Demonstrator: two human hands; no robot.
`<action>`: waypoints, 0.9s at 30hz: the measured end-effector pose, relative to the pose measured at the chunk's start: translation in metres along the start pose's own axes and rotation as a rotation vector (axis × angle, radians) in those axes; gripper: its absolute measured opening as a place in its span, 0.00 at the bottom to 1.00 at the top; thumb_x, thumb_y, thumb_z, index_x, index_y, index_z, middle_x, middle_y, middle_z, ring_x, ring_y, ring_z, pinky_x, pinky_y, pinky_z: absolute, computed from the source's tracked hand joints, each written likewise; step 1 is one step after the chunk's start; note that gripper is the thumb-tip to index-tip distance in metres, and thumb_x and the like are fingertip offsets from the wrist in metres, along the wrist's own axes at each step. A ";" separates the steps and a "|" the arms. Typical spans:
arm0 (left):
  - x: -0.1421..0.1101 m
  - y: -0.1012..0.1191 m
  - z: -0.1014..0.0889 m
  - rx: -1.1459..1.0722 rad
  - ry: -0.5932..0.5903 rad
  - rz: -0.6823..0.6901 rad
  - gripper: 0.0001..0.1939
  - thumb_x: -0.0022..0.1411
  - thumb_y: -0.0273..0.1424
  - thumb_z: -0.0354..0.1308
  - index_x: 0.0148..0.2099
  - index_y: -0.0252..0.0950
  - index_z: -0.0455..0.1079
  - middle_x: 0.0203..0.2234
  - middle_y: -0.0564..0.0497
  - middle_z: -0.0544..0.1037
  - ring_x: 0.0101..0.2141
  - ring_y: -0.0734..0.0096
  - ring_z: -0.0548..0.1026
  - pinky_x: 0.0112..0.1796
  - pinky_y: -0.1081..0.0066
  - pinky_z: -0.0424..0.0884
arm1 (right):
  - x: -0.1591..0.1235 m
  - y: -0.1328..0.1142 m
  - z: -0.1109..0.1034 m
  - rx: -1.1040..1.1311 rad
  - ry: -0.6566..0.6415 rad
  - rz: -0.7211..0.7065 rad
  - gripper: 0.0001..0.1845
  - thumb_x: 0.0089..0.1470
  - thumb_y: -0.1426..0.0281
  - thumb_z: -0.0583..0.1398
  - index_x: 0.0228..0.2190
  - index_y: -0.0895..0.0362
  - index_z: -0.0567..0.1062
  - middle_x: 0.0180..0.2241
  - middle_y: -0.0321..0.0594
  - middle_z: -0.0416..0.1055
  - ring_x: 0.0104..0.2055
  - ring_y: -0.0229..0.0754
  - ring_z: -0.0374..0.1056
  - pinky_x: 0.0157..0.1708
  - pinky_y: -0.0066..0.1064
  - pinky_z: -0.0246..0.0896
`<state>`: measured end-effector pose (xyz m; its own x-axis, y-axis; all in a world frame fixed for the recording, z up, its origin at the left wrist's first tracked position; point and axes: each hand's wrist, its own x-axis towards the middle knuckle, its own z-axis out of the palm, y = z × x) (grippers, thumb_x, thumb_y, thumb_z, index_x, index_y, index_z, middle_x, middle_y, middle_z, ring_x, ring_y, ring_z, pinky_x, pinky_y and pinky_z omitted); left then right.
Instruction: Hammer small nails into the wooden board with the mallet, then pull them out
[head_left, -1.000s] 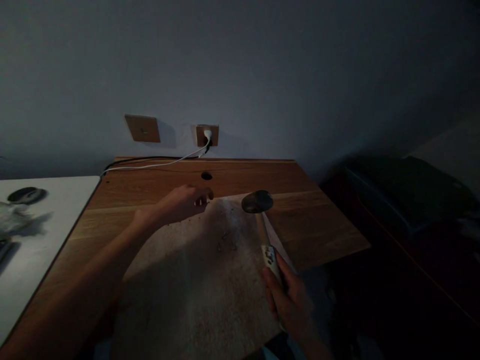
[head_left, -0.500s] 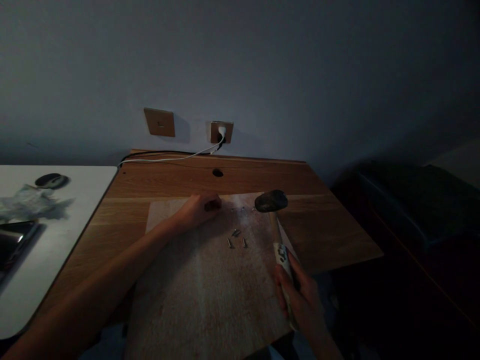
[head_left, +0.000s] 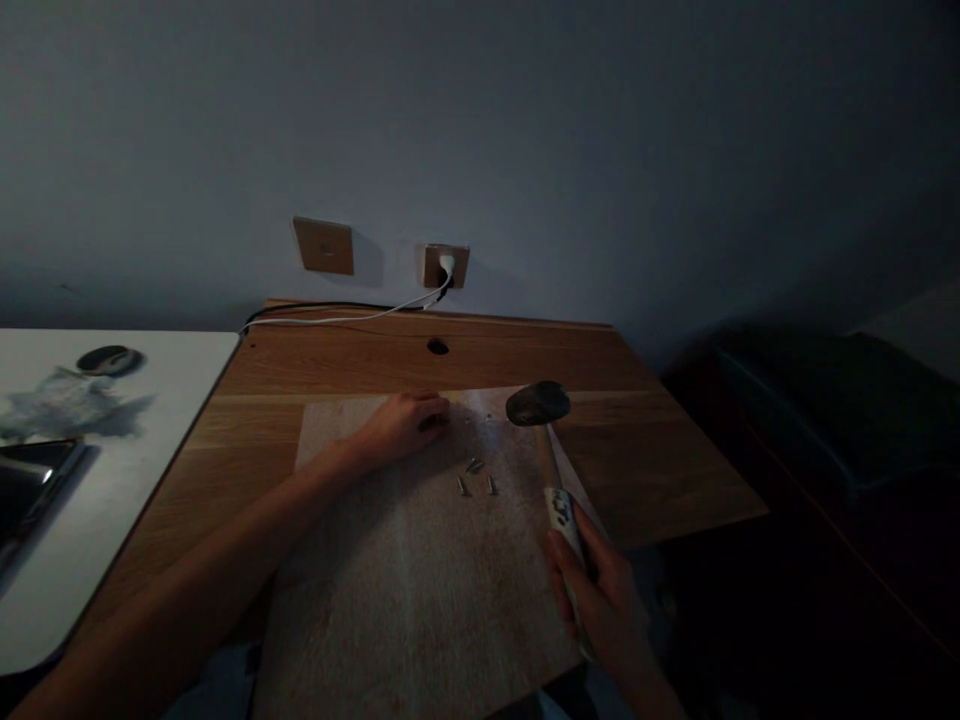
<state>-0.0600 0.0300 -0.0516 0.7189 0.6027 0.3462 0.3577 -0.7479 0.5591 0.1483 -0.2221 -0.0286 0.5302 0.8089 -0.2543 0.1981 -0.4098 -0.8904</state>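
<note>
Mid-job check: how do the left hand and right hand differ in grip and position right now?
Grip: the right hand is wrapped around the pale handle of the mallet; the left hand has curled fingers, and whether it holds anything is too dark to tell.
Position: the left hand is near the wooden board's far edge; the right hand is lower in view, at the board's right side.
Shared: both are bare.

Looks like a rm. in a home: plain wall (head_left: 600, 150), brass-col. socket (head_left: 431, 262) w/ white plug (head_left: 447, 264), 2nd wall plate (head_left: 325, 246) to its L, cords (head_left: 345, 320) along back edge of wooden desk (head_left: 667, 460), cable hole (head_left: 438, 346) nr that edge, white table (head_left: 150, 480) at desk's L edge.
</note>
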 end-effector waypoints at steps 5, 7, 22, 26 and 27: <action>0.002 -0.002 0.000 -0.158 -0.002 -0.130 0.02 0.60 0.27 0.63 0.37 0.37 0.76 0.29 0.52 0.80 0.31 0.69 0.77 0.34 0.71 0.70 | 0.000 0.000 0.001 0.004 -0.037 -0.023 0.45 0.59 0.48 0.60 0.67 0.63 0.64 0.13 0.23 0.59 0.11 0.33 0.52 0.09 0.22 0.52; 0.003 -0.004 0.000 -0.173 0.004 -0.172 0.03 0.60 0.28 0.64 0.38 0.37 0.77 0.30 0.52 0.81 0.31 0.69 0.78 0.35 0.71 0.70 | 0.001 -0.003 0.002 -0.007 -0.071 -0.022 0.44 0.59 0.48 0.60 0.67 0.62 0.65 0.13 0.24 0.60 0.11 0.33 0.53 0.10 0.22 0.53; 0.000 -0.013 -0.003 -0.152 -0.016 -0.081 0.31 0.50 0.31 0.70 0.57 0.37 0.70 0.47 0.45 0.70 0.46 0.59 0.74 0.49 0.60 0.74 | 0.003 -0.033 0.021 -0.127 -0.252 -0.170 0.36 0.59 0.51 0.60 0.62 0.60 0.74 0.11 0.25 0.56 0.11 0.36 0.55 0.11 0.25 0.55; -0.001 -0.011 0.000 -0.159 -0.021 -0.100 0.36 0.47 0.29 0.69 0.60 0.36 0.66 0.48 0.46 0.68 0.47 0.60 0.74 0.49 0.61 0.74 | 0.006 -0.035 0.020 -0.181 -0.305 -0.176 0.33 0.60 0.53 0.60 0.61 0.57 0.75 0.11 0.26 0.57 0.11 0.36 0.55 0.10 0.24 0.54; 0.000 -0.011 0.000 -0.159 -0.029 -0.102 0.35 0.47 0.29 0.68 0.59 0.37 0.66 0.48 0.46 0.68 0.47 0.60 0.74 0.49 0.61 0.73 | 0.006 -0.035 0.019 -0.183 -0.297 -0.174 0.33 0.61 0.53 0.60 0.61 0.56 0.75 0.11 0.26 0.57 0.11 0.36 0.55 0.10 0.24 0.53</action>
<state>-0.0643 0.0378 -0.0575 0.7012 0.6634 0.2612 0.3330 -0.6287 0.7028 0.1287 -0.1947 -0.0058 0.2195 0.9488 -0.2270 0.4221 -0.3021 -0.8547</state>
